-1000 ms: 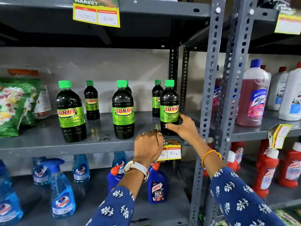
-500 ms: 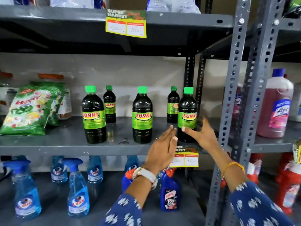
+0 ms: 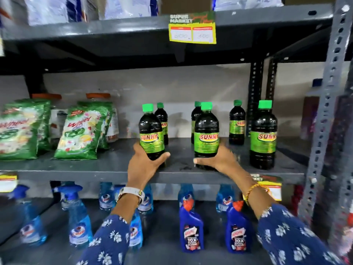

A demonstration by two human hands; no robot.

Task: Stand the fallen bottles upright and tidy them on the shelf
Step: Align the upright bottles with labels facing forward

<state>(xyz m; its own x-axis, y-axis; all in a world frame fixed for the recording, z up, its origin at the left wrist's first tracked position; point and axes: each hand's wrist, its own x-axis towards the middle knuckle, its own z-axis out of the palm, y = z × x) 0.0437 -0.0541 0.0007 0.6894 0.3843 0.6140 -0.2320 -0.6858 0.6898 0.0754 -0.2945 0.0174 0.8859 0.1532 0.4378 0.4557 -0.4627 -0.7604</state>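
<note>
Several dark Sunny bottles with green caps stand upright on the grey middle shelf [image 3: 86,168]. My left hand [image 3: 145,165] is wrapped around the base of the front left bottle [image 3: 151,131]. My right hand [image 3: 219,159] grips the base of the front middle bottle [image 3: 206,131]. A third front bottle [image 3: 263,134] stands free at the right. Three smaller-looking bottles stand behind them: one [image 3: 162,119] on the left, one [image 3: 195,115] in the middle, one [image 3: 236,121] on the right. No bottle lies on its side.
Green detergent packets [image 3: 82,131] lean at the shelf's left, with jars behind. A perforated grey upright [image 3: 324,111] bounds the right side. Blue spray bottles [image 3: 76,222] and blue toilet-cleaner bottles [image 3: 191,226] fill the lower shelf. Yellow price tags [image 3: 192,33] hang from the shelf edges.
Both hands left the right front bottle and moved left. The left hand now holds the front left bottle, the right holds the middle one. The camera view shifted left and upward.
</note>
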